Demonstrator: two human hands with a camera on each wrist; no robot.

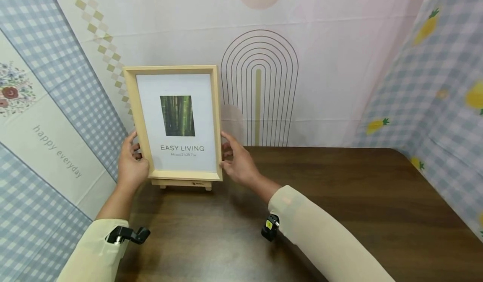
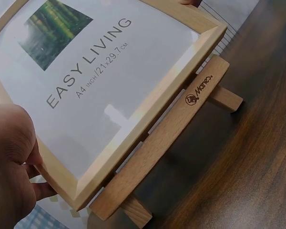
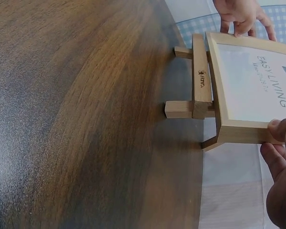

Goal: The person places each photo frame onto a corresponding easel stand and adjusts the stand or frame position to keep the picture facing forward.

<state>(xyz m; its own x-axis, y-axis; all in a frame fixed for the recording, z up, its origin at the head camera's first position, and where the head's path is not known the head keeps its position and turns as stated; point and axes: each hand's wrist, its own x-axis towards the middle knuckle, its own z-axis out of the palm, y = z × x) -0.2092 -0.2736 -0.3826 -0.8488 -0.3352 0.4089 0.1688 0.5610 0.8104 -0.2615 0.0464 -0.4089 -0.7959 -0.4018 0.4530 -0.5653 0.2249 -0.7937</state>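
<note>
A light wooden picture frame (image 1: 172,175) with a bamboo photo and the words "EASY LIVING" stands upright on a small wooden tabletop easel (image 1: 181,183). My left hand (image 1: 133,164) grips the frame's left edge low down, thumb at the front and fingers behind. On the opposite edge my right hand (image 1: 239,160) holds the frame between thumb and fingers. In the left wrist view the easel's ledge (image 2: 157,143), with a printed logo, runs just below the frame's bottom edge. The right wrist view shows a rear easel leg (image 3: 210,143); the frame hides most of the easel.
The easel stands on a dark brown wood-grain table (image 1: 339,198), near its back left. Behind hangs a pale cloth (image 1: 332,72) with printed arches. Checked cloths hang at the left (image 1: 49,84) and right (image 1: 445,118). Small black cameras sit on both sleeves.
</note>
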